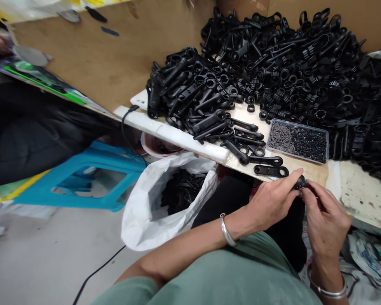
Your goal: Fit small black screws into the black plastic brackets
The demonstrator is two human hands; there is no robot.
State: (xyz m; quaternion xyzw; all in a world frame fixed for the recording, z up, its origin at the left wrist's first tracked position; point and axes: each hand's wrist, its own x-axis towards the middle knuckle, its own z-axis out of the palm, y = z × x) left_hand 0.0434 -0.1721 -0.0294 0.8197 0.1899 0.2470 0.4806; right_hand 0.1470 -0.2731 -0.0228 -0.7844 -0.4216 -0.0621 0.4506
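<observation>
In front of my body, at the table's front edge, a small black plastic part with a ribbed end (300,183) is held between both hands. My left hand (271,201) pinches it from the left with thumb and finger. The fingertips of my right hand (328,216) close on it from the right; its far side is hidden by the fingers. Just beyond my left hand lie two long black plastic arms with ring ends, one nearer (271,170) and one behind it (266,160). A clear tray (327,148) of tiny dark pieces, apparently screws, sits past my fingers.
A large heap of black plastic parts (273,55) covers the table's back. Below the edge stands a white sack (138,212) with black parts inside. A blue stool (82,178) is at left, near another person's dark-clothed leg (44,131). A cardboard wall (111,55) rises behind.
</observation>
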